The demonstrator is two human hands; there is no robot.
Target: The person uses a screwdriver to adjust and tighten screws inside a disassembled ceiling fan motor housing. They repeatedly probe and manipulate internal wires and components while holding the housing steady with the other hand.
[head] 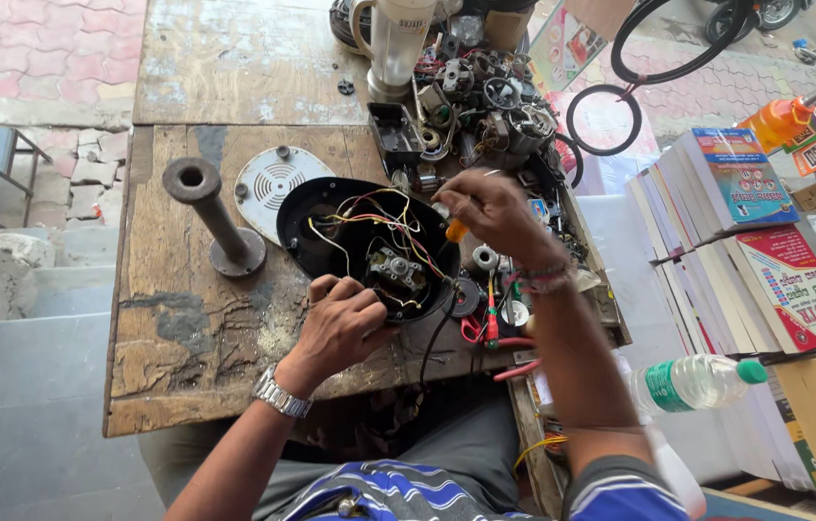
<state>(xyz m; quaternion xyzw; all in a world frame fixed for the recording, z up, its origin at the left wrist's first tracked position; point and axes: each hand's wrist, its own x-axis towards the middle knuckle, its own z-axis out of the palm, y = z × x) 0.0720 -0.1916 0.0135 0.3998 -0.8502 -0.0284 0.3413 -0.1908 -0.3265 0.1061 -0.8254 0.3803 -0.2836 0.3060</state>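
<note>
Nearest the camera, the person's lap and a blue-striped shirt fill the lower edge, with both forearms reaching out over a worn wooden workbench (186, 338). The left hand (342, 323), a metal watch (281, 394) on its wrist, rests with fingers curled on the near rim of an opened black appliance base (316, 217), steadying it. That base lies upside down in the middle of the bench, its motor (396, 272) and a tangle of yellow, red and white wires (379, 217) exposed inside.

The right hand (490, 207) hovers over the far right edge of the base, fingers closed around a screwdriver with an orange handle (456, 230) whose tip points down into the housing. Just right of the base, red-handled pliers (495, 333) lie near the bench edge.

Further out, a white vented cover plate (268, 178) lies touching the base's left side, and a rusty metal pipe stand (215, 217) stands left of that. Beyond, a pale blender jug (396, 43) stands upright beside a heap of motor parts (490, 111). Off to the right, stacked books (746, 222) and a plastic water bottle (692, 381) sit well apart from the bench.
</note>
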